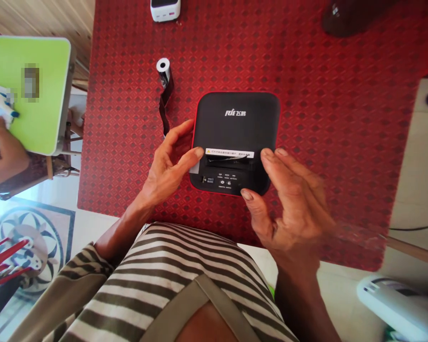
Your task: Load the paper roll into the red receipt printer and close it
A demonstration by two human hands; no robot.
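A flat black receipt printer (237, 135) with a red rim lies on the red table, its paper slot and small buttons towards me. Gripping its left edge, my left hand (169, 164) has the thumb on top and the fingers along the side. At the lower right corner is my right hand (292, 204), fingers apart, with the fingertips over the right edge and the thumb by the front edge. Nothing shows in the right palm, and that hand is slightly blurred. Beyond the printer's left side stands a paper roll (163, 71) with a dark strip trailing from it.
The patterned red table (128, 118) spreads around the printer. At its far edge are a white device (165, 12) and a dark rounded object (338, 19). To the left, another person's arm (7, 147) rests by a green table (50, 118). A pale appliance (395, 299) is low at right.
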